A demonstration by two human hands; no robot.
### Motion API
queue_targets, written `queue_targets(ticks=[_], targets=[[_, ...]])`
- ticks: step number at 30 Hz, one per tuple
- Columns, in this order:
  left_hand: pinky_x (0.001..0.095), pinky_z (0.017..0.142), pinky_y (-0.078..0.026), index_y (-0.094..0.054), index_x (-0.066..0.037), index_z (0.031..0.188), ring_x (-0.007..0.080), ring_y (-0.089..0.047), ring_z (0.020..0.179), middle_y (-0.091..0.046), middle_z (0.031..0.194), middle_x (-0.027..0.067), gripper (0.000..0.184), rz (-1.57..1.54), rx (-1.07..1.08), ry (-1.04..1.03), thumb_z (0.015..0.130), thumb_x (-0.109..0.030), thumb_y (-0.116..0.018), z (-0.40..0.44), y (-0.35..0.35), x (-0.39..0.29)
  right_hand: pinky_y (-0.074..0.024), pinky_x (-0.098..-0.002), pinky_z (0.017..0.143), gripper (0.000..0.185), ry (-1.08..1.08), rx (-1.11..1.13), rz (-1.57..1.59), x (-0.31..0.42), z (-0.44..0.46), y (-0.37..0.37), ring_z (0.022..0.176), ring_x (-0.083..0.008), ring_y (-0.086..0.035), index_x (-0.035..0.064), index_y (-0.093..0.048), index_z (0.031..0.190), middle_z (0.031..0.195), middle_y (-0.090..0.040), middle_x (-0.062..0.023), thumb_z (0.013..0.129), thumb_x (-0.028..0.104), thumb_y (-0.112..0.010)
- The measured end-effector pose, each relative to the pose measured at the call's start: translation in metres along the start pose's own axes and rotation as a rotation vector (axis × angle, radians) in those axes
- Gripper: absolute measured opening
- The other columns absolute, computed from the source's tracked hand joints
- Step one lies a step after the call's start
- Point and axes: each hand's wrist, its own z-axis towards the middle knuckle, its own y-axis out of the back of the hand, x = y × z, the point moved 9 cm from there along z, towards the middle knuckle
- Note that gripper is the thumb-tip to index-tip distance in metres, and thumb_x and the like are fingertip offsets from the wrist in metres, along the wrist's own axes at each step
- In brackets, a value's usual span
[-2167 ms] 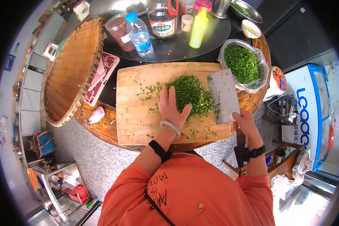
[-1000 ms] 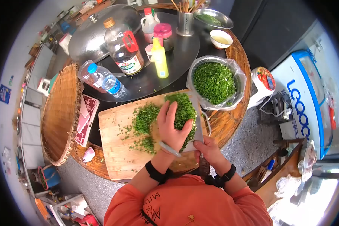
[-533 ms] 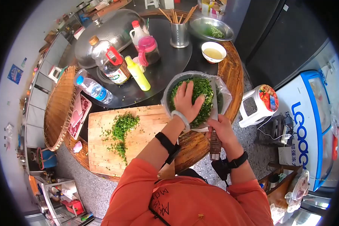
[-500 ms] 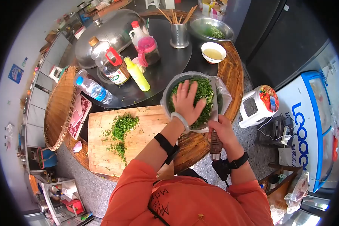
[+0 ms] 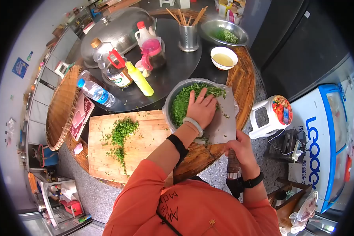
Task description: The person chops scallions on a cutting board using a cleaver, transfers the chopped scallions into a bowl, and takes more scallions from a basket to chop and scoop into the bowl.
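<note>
In the head view my right hand [image 5: 242, 148] is wrapped round the brown handle of a cleaver [image 5: 227, 131]. Its broad blade lies flat over the right side of a lined bowl [image 5: 166, 108], with bits of green stuck to it. My left hand [image 5: 202, 109], fingers stretched out, rests at the blade's inner edge and touches the chopped greens [image 5: 180, 103] heaped in the bowl. To the left, a wooden cutting board [image 5: 100, 157] carries a smaller pile of chopped greens [image 5: 124, 131].
Behind the board stand a water bottle [image 5: 100, 94], a large sauce bottle [image 5: 116, 70] and a yellow squeeze bottle [image 5: 141, 80]. A bowl of pale liquid [image 5: 223, 59] and a metal basin [image 5: 240, 36] sit at the back right. A woven tray [image 5: 61, 112] leans at the left.
The cleaver's blade has turned from nearly edge-on to flat over the bowl. My left hand has shifted right towards the blade, and my right hand has moved slightly right and down.
</note>
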Motion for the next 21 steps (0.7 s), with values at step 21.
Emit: queue_targets(ticks=[21], targets=[[0.0411, 0.071, -0.038, -0.057, -0.01, 0.077, 0.0275, -0.05, 0.085, -0.054, 0.085, 0.0072, 0.007, -0.069, -0.18, 0.189, 0.07, -0.011, -0.058, 0.022, 0.038, 0.009, -0.0407, -0.0234, 0.043, 0.019, 0.125, -0.113, -0.054, 0.024, -0.011, 0.006, 0.046, -0.0126, -0.051, -0.0056, -0.054, 0.087, 0.063, -0.054, -0.0066, 0.069, -0.001, -0.049]])
